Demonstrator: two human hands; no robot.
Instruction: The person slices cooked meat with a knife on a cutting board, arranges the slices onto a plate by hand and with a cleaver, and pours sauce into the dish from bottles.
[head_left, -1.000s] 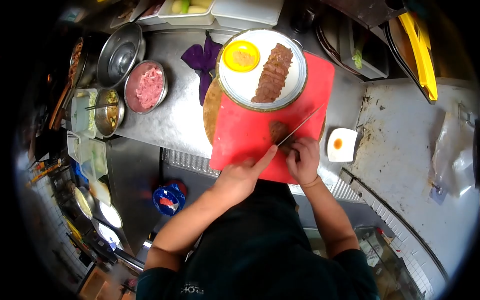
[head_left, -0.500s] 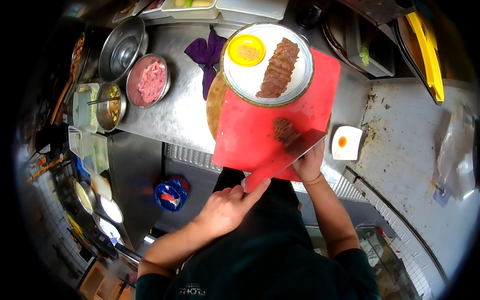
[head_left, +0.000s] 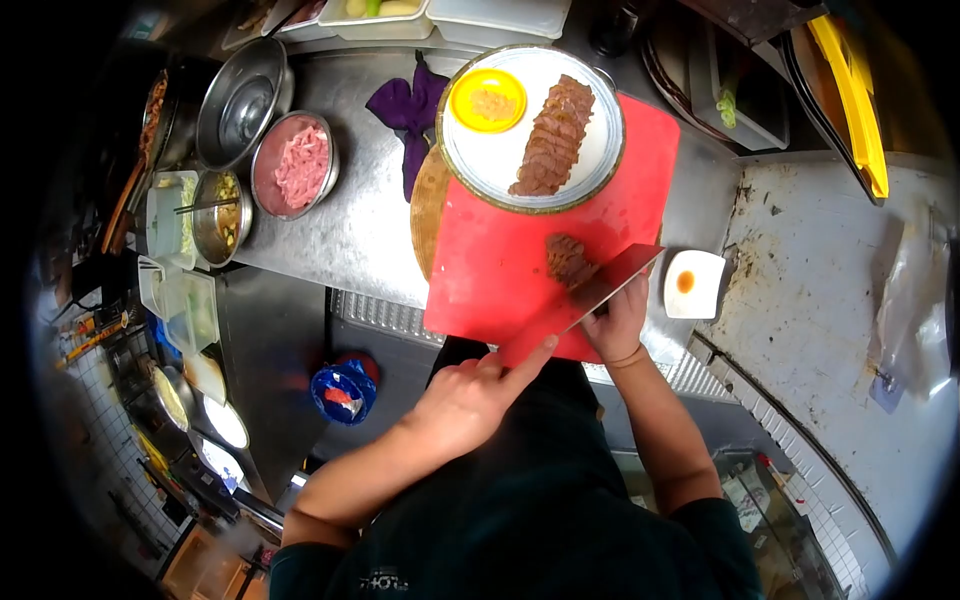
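Note:
My left hand (head_left: 462, 400) is closed around the handle of a wide-bladed kitchen knife (head_left: 622, 278), its index finger stretched along the blade. The blade slants up to the right over a red cutting board (head_left: 480, 270). Beside it lies a small pile of sliced brown cooked meat (head_left: 566, 258). On the blade's other side, my right hand (head_left: 622, 325) has its fingers curled on the meat at the board's edge; the blade partly hides the fingertips. A round plate (head_left: 500, 165) overlaps the board's far part, holding a row of sliced meat (head_left: 556, 138) and a yellow dish (head_left: 487, 122) of minced pale food.
A white dish with brown sauce (head_left: 693, 284) sits right of the board. Leftward are a bowl of raw pink meat strips (head_left: 302, 168), a metal bowl (head_left: 243, 105) and a purple cloth (head_left: 411, 108). A wooden round (head_left: 428, 215) lies under the board.
The knife has shifted slightly up and right, its blade face tilting more into view. My left hand moved with it; my right hand stays almost in place.

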